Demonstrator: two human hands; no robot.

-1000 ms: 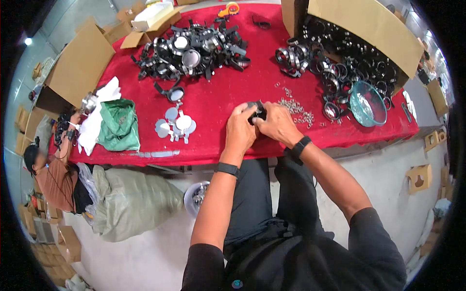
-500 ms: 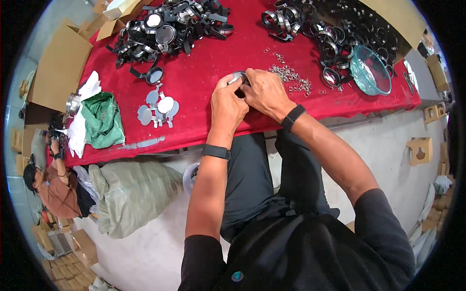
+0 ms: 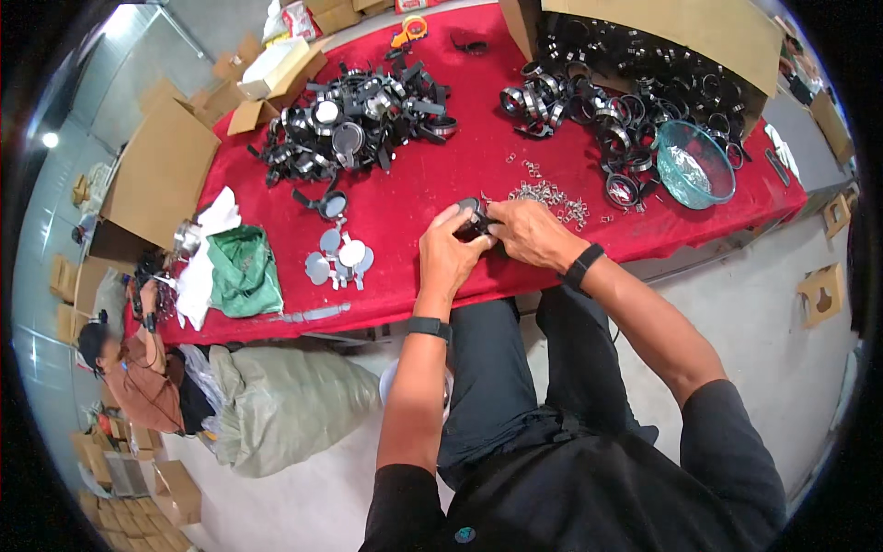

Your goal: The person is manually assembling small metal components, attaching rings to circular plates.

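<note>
Near the front edge of the red-covered table, a round black part [image 3: 474,213] with a greyish face is held between my two hands. My left hand [image 3: 448,256] grips it from the left, thumb and fingers closed around its edge. From the right, my right hand [image 3: 533,235] pinches its rim; those fingertips are partly hidden. Just beyond the right hand lies a scatter of small metal clips [image 3: 552,198]. Left of my hands are several flat grey and white discs with tabs [image 3: 338,258]. One black ring with a grey disc [image 3: 332,205] lies above them.
A heap of black ring parts [image 3: 368,120] covers the table's far left. More metal-and-black rings [image 3: 621,138] spill from a cardboard box [image 3: 662,37]. A clear bowl [image 3: 694,166] stands at right. A green bag [image 3: 244,271] lies at left, near another person [image 3: 143,377].
The view has tilted, so the table sits lower and more of its far side shows. My fingers have shifted on the round black part, leaving more of it visible.
</note>
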